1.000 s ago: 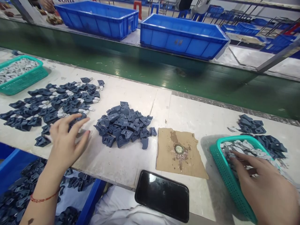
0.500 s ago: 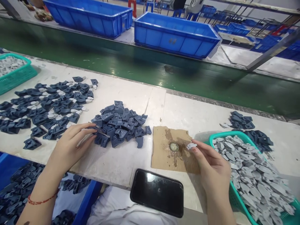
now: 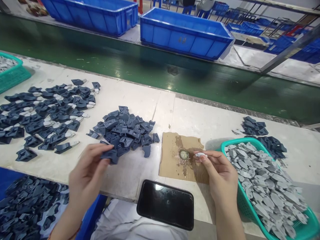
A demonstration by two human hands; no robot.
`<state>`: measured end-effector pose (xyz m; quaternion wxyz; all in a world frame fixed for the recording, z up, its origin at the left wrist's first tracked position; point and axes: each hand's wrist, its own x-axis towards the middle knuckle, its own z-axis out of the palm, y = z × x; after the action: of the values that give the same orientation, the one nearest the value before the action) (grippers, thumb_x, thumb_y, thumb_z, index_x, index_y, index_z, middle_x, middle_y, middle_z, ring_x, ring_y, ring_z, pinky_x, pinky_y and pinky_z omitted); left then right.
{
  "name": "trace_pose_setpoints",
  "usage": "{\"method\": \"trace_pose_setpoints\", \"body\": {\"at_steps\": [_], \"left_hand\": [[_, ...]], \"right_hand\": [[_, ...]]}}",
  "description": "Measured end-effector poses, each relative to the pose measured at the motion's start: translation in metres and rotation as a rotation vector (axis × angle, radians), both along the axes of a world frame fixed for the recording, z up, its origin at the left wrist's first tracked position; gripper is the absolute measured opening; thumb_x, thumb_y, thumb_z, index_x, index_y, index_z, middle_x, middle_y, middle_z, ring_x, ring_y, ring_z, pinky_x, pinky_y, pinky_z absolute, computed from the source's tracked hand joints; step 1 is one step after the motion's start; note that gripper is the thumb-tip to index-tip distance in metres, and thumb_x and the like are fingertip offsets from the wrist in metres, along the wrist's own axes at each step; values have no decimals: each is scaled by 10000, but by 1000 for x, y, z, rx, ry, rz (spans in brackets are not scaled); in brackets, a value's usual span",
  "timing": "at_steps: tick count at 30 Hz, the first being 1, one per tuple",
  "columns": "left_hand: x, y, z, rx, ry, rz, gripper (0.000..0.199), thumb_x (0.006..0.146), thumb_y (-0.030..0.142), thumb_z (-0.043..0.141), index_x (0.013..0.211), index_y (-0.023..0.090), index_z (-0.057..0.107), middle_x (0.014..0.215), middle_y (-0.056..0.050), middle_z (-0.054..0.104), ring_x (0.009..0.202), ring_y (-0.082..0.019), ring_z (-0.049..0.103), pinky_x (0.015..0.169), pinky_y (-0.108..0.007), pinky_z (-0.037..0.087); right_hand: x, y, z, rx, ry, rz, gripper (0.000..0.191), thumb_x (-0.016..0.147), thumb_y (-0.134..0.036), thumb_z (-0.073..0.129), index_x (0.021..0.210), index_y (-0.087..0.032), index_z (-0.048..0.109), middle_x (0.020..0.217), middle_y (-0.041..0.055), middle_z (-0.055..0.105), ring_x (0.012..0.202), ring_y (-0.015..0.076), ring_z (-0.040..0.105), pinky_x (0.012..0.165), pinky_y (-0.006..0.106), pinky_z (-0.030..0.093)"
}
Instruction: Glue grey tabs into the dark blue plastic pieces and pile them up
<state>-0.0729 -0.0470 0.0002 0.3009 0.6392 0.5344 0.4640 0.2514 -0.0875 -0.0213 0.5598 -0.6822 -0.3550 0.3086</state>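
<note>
My left hand (image 3: 91,170) pinches a dark blue plastic part (image 3: 112,156) at the near edge of a pile of like parts (image 3: 125,128). Between the thumb and fingers of my right hand (image 3: 221,170) is a small light grey plastic piece (image 3: 200,155). It is held over the right side of a brown cardboard sheet (image 3: 170,160), which has wet stains and a small round container of glittery, liquid-looking stuff (image 3: 184,154). Right of that hand, a green basket (image 3: 226,143) is heaped with light grey pieces (image 3: 267,186).
A black phone (image 3: 165,205) lies at the table's near edge. Dark parts joined to grey pieces (image 3: 50,113) spread over the left, above a blue bin of dark parts (image 3: 25,200). More dark parts (image 3: 272,146) lie behind the basket. Blue crates (image 3: 185,35) stand beyond the green strip (image 3: 150,68).
My left hand has moved right and nearer me, now gripping a dark blue part. My right hand has brought the grey piece slightly left, closer to the round container. The view has shifted a little.
</note>
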Motion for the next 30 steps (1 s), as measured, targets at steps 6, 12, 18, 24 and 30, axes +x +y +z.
{"method": "trace_pose_setpoints", "body": {"at_steps": [6, 12, 18, 24, 30], "left_hand": [[51, -7, -6, -317, -289, -392, 194, 984, 200, 642, 1131, 307, 710, 1122, -44, 682, 1081, -214, 676, 918, -314, 596], [78, -7, -12, -588, -393, -518, 120, 988, 219, 609, 1100, 260, 626, 1115, -51, 732, 1076, -202, 697, 925, -328, 570], [84, -4, -17, -641, -424, -490, 150, 983, 238, 608, 1132, 226, 623, 1115, -69, 746, 1073, -207, 700, 970, -343, 544], [84, -5, -17, -628, -406, -458, 156, 967, 233, 638, 1117, 227, 678, 1112, -62, 730, 1066, -203, 692, 953, -309, 547], [85, -6, -16, -628, -419, -418, 121, 921, 214, 690, 1037, 226, 655, 1080, -45, 726, 1058, -198, 693, 934, -290, 539]], "right_hand": [[-2, 1, -1, -27, -122, -107, 278, 842, -463, 791, 959, -214, 744, 1017, 96, 811, 1016, 272, 752, 947, 430, 557], [-5, 1, 1, -58, 3, 13, 231, 842, -422, 809, 954, -226, 757, 1071, 97, 812, 1061, 273, 748, 964, 422, 571], [-1, -5, -3, -24, -129, 31, 188, 852, -410, 808, 970, -265, 827, 1061, 68, 793, 1034, 260, 714, 920, 405, 561], [-5, -5, 0, -39, -239, 42, 295, 949, -474, 694, 1167, -311, 808, 934, 40, 727, 881, 199, 663, 781, 332, 528], [-1, -4, -1, -13, 112, -29, 277, 839, -516, 822, 881, -245, 785, 693, -4, 627, 607, 110, 543, 561, 226, 445]]}}
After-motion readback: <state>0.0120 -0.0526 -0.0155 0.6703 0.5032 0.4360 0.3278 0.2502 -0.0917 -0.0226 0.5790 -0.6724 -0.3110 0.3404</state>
